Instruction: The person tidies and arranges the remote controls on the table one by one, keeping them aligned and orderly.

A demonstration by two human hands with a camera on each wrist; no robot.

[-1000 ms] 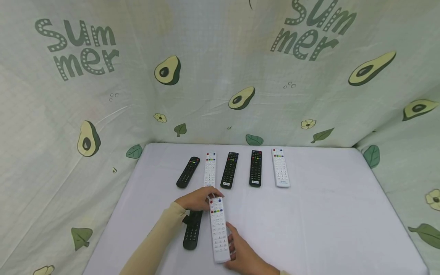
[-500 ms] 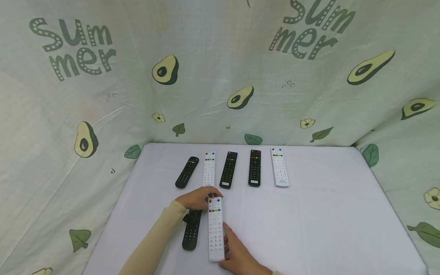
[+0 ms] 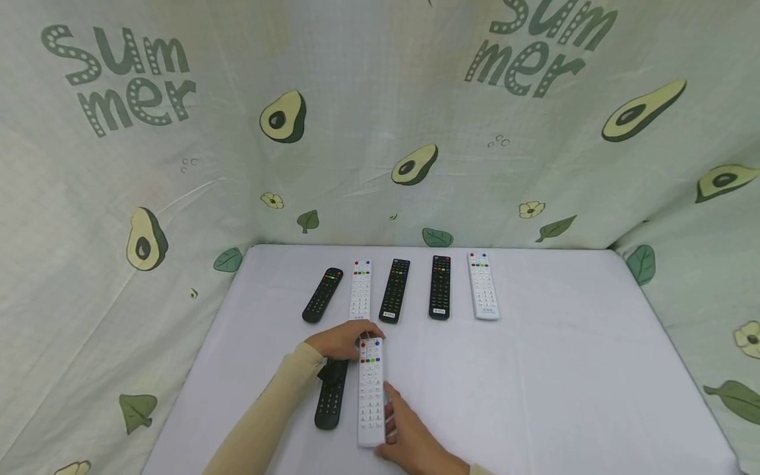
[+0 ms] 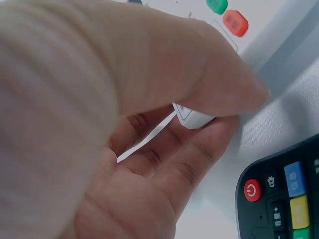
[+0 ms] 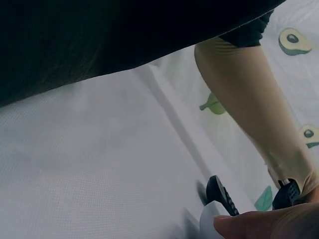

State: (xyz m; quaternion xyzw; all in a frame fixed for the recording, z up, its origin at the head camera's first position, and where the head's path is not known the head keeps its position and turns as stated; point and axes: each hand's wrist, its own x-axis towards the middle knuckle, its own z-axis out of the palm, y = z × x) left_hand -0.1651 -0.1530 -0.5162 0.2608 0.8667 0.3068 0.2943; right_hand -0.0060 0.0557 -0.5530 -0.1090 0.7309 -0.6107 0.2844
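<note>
A white remote control lies between my two hands at the table's front. My left hand pinches its far end between thumb and fingers. A thin white strip crosses the palm in the left wrist view. My right hand grips the remote's near right side, its thumb over the near end in the right wrist view. Just left of it lies a black remote, its upper part hidden under the left hand and wrist.
Behind the hands stands a row of remotes: a tilted black one, a white one, two more black ones and a white one at right. White cloth covers the table; patterned cloth hangs behind it.
The near end of the white remote has swung slightly left with my right hand, so the remote lies straighter. My left hand stays at its far end.
</note>
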